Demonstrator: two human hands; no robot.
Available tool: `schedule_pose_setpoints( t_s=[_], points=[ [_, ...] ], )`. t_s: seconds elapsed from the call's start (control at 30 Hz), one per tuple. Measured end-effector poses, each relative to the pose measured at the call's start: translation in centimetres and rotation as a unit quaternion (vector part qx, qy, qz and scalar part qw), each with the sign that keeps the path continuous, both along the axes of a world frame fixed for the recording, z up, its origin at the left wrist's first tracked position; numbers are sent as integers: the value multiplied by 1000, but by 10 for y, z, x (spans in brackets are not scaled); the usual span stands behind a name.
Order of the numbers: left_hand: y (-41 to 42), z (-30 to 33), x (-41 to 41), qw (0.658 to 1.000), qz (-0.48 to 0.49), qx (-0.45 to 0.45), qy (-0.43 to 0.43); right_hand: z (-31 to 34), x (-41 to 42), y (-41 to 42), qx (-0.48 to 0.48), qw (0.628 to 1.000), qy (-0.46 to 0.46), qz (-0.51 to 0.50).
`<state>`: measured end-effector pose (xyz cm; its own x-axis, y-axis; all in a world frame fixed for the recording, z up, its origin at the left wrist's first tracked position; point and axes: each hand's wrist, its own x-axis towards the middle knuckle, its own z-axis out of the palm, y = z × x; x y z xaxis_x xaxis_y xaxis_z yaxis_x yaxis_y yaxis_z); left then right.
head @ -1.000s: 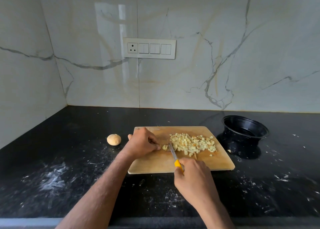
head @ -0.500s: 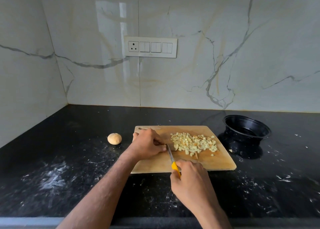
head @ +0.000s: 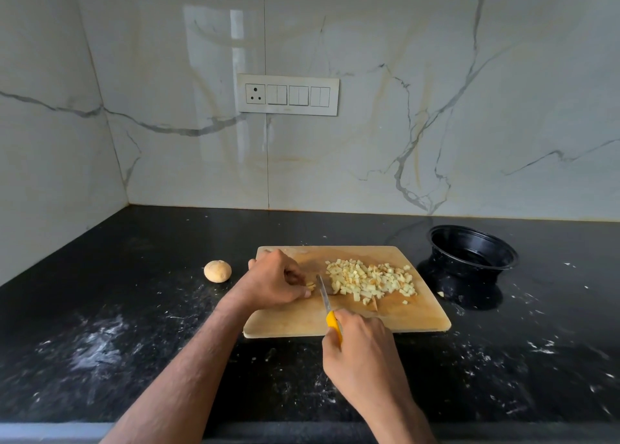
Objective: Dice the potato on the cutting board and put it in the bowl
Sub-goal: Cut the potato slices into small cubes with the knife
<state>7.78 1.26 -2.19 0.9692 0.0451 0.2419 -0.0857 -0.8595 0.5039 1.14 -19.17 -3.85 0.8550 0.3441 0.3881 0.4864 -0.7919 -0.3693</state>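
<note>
The black worktop (head: 100, 309), dusted with white specks, is carrying the wooden cutting board (head: 295, 323) at centre. The black bowl (head: 473, 252) is sitting on the worktop just right of the board's far corner, holding nothing visible. A heap of diced potato (head: 369, 279) is lying on the right half of the board. A whole small potato (head: 217, 271) is resting on the worktop left of the board, apart from it.

The left hand (head: 275, 281) is curling over the last uncut potato piece (head: 311, 286), fingers clenched round it and pinning it to the board. The right hand (head: 362, 353) is grasping the yellow-handled knife (head: 324, 297), blade pointing far, lying between that piece and the heap.

Risk, as a judgement: the piece is small and the blade is running right beside the left fingertips, so a slip of the stub could be bringing the edge onto a finger. Dice lying near the board's right edge could be rolling off onto the worktop during transfer; one bit is already lying near the bowl's base.
</note>
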Motion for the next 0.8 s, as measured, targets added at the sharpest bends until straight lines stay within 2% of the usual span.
schedule_pose_setpoints(
  t_s=[0.23,0.8],
  points=[
    [-7,-3,4,999,51,-11,-4,-6,16,13,8,999,-20,36],
    [-7,2,2,997,66,-49,1,-10,22,17,4,998,-11,55]
  ],
)
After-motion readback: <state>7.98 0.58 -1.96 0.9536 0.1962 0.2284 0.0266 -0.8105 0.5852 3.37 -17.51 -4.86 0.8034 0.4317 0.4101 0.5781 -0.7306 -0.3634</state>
